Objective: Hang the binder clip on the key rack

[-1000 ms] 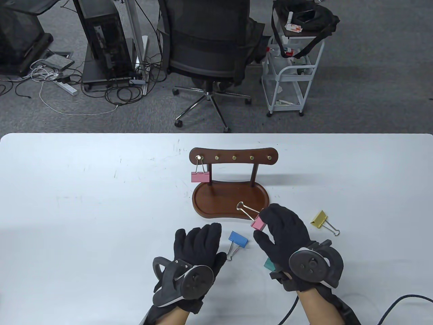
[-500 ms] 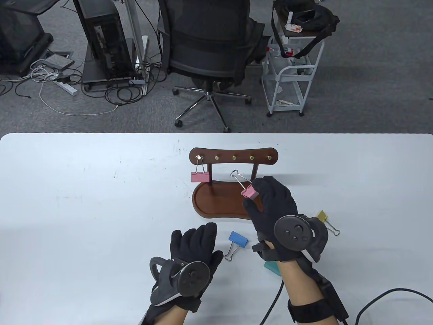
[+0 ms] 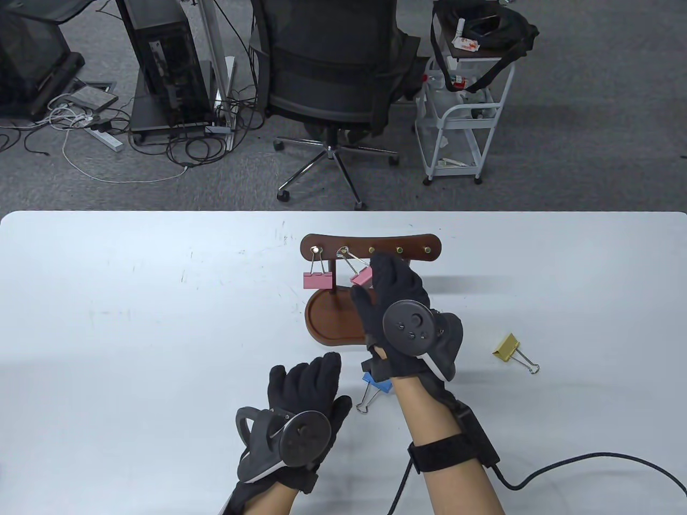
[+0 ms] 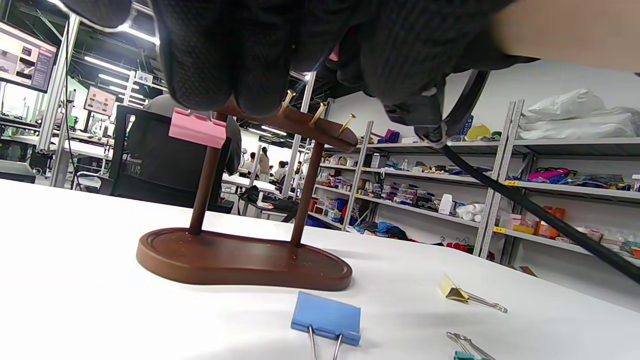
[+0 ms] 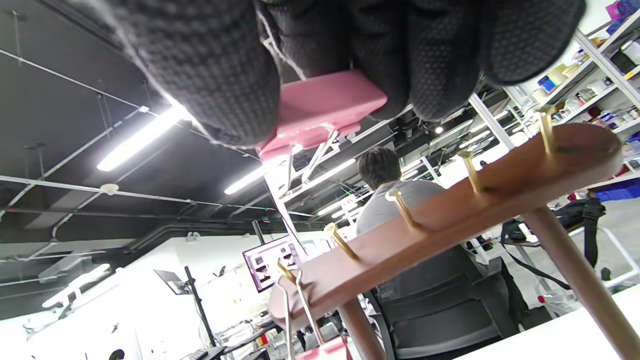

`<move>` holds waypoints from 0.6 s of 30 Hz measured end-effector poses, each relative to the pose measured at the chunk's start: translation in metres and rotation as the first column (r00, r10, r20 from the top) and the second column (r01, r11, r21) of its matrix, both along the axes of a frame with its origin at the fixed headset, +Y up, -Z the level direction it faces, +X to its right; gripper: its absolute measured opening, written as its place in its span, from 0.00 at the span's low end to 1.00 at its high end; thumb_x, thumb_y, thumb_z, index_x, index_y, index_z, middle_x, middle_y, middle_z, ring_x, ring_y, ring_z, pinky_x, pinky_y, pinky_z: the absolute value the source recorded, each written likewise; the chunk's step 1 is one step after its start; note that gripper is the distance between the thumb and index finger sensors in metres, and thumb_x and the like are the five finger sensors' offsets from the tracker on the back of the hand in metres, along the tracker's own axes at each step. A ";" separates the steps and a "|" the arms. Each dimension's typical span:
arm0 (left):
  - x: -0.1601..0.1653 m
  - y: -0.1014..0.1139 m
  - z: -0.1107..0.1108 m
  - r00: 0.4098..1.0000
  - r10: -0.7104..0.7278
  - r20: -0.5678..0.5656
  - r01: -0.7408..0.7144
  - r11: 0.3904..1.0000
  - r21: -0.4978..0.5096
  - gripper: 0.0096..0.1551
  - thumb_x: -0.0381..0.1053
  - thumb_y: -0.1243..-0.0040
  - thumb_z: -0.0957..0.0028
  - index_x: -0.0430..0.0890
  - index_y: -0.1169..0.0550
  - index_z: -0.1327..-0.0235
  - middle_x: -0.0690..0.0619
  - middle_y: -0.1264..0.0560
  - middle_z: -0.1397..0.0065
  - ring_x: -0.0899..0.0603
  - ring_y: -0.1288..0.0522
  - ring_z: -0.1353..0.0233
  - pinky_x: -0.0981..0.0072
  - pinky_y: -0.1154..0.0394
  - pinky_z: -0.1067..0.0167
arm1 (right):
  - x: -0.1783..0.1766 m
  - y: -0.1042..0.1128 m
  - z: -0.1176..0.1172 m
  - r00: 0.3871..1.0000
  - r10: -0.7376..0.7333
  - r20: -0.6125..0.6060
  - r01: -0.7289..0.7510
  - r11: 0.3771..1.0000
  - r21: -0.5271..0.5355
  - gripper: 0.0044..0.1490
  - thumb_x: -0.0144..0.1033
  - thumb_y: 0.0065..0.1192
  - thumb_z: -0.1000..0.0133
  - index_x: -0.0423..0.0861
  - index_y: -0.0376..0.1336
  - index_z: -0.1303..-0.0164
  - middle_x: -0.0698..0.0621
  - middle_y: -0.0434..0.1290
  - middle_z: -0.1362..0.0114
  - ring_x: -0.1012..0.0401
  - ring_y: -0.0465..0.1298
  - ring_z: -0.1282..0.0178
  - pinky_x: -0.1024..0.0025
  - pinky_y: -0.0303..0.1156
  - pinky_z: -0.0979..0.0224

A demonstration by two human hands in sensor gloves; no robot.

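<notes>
The wooden key rack (image 3: 375,242) stands mid-table with a row of brass hooks. One pink binder clip (image 3: 318,280) hangs from the leftmost hook. My right hand (image 3: 366,279) pinches a second pink binder clip (image 3: 362,277) by its body. Its wire loop (image 3: 343,250) is at the second hook; I cannot tell whether it is over the peg. In the right wrist view the held clip (image 5: 320,107) sits between my thumb and fingers above the rack bar (image 5: 450,220). My left hand (image 3: 322,375) rests open and flat on the table, holding nothing.
A blue clip (image 3: 378,382) lies partly under my right wrist and a yellow clip (image 3: 507,346) lies to the right. The left wrist view shows the blue clip (image 4: 327,317), the yellow clip (image 4: 452,290) and a teal clip (image 4: 470,355). The rack's base tray (image 3: 327,322) lies under my right hand.
My right hand has carried the pink clip up and to the left, from the tray's front edge to the second hook. My left hand has barely moved.
</notes>
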State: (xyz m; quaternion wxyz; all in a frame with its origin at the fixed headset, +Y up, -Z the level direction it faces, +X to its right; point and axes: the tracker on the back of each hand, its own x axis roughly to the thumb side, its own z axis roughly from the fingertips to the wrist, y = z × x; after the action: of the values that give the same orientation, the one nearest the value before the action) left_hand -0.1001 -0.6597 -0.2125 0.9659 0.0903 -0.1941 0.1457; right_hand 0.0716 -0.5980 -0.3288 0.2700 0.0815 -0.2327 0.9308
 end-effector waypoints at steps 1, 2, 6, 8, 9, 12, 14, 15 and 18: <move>0.000 0.000 0.000 1.000 0.001 0.001 -0.001 1.000 -0.001 0.44 0.53 0.34 0.40 0.33 0.33 0.16 0.32 0.26 0.22 0.22 0.27 0.26 0.17 0.44 0.31 | -0.002 -0.001 -0.002 1.000 0.006 0.008 -0.006 1.000 -0.008 0.50 0.47 0.74 0.44 0.33 0.58 0.19 0.30 0.66 0.21 0.32 0.69 0.29 0.32 0.65 0.32; 0.000 0.000 0.000 1.000 0.001 0.001 -0.001 1.000 -0.003 0.44 0.53 0.34 0.40 0.33 0.33 0.16 0.32 0.26 0.22 0.23 0.27 0.26 0.17 0.44 0.31 | -0.003 -0.002 -0.004 1.000 0.011 0.014 -0.011 1.000 -0.015 0.50 0.47 0.73 0.44 0.33 0.58 0.19 0.30 0.65 0.21 0.32 0.69 0.29 0.32 0.65 0.32; 0.000 0.000 0.000 1.000 0.004 0.002 -0.004 1.000 -0.010 0.44 0.53 0.34 0.40 0.33 0.33 0.16 0.32 0.26 0.22 0.23 0.27 0.27 0.17 0.44 0.31 | -0.005 -0.007 -0.009 0.999 0.016 0.028 -0.015 0.999 -0.036 0.50 0.46 0.73 0.44 0.33 0.58 0.18 0.29 0.65 0.21 0.32 0.69 0.29 0.32 0.65 0.32; -0.001 0.000 -0.001 1.000 0.006 0.002 -0.006 1.000 -0.013 0.44 0.53 0.34 0.40 0.33 0.33 0.16 0.32 0.26 0.22 0.23 0.27 0.27 0.17 0.44 0.31 | -0.005 -0.009 -0.010 0.999 0.024 0.039 -0.022 0.999 -0.038 0.50 0.46 0.73 0.44 0.33 0.58 0.18 0.29 0.65 0.21 0.32 0.69 0.29 0.32 0.65 0.32; -0.001 0.000 -0.001 1.000 0.007 0.001 -0.007 1.000 -0.013 0.44 0.53 0.34 0.40 0.33 0.33 0.16 0.32 0.26 0.22 0.22 0.27 0.27 0.17 0.44 0.31 | -0.006 -0.009 -0.011 0.999 0.026 0.043 -0.025 0.999 -0.040 0.50 0.46 0.73 0.44 0.33 0.58 0.18 0.29 0.65 0.21 0.32 0.69 0.29 0.32 0.65 0.32; -0.001 -0.001 -0.001 1.000 0.013 0.001 -0.013 1.000 -0.016 0.44 0.53 0.34 0.40 0.33 0.33 0.16 0.32 0.26 0.22 0.22 0.27 0.27 0.17 0.44 0.31 | -0.006 -0.012 -0.013 0.998 0.031 0.048 -0.029 0.998 -0.050 0.50 0.47 0.73 0.43 0.33 0.58 0.18 0.29 0.65 0.21 0.32 0.69 0.29 0.33 0.65 0.32; -0.001 -0.001 -0.001 1.000 0.013 0.002 -0.013 1.000 -0.018 0.44 0.53 0.34 0.40 0.33 0.33 0.16 0.32 0.26 0.22 0.22 0.27 0.27 0.17 0.44 0.31 | -0.006 -0.013 -0.014 0.998 0.030 0.047 -0.028 0.998 -0.053 0.50 0.47 0.73 0.43 0.33 0.58 0.18 0.29 0.65 0.21 0.32 0.69 0.29 0.33 0.65 0.32; -0.001 -0.001 -0.001 1.000 0.014 0.002 -0.014 1.000 -0.018 0.44 0.53 0.34 0.40 0.33 0.33 0.16 0.32 0.26 0.22 0.22 0.27 0.27 0.17 0.44 0.31 | -0.006 -0.014 -0.014 0.998 0.031 0.047 -0.028 0.998 -0.054 0.50 0.47 0.73 0.43 0.33 0.58 0.18 0.29 0.65 0.21 0.32 0.69 0.29 0.33 0.65 0.32; -0.001 -0.001 -0.001 1.000 0.015 -0.002 -0.015 1.000 -0.021 0.44 0.53 0.34 0.40 0.33 0.33 0.16 0.32 0.26 0.22 0.22 0.27 0.27 0.17 0.44 0.31 | -0.005 -0.017 -0.014 0.998 0.039 0.048 -0.037 0.998 -0.057 0.50 0.47 0.73 0.43 0.33 0.58 0.18 0.29 0.65 0.21 0.32 0.69 0.29 0.32 0.65 0.32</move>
State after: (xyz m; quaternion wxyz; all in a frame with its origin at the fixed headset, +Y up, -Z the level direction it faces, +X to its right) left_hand -0.1011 -0.6611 -0.2134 0.9658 0.0817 -0.1910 0.1549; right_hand 0.0663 -0.6147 -0.3430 0.2486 0.0555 -0.2115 0.9436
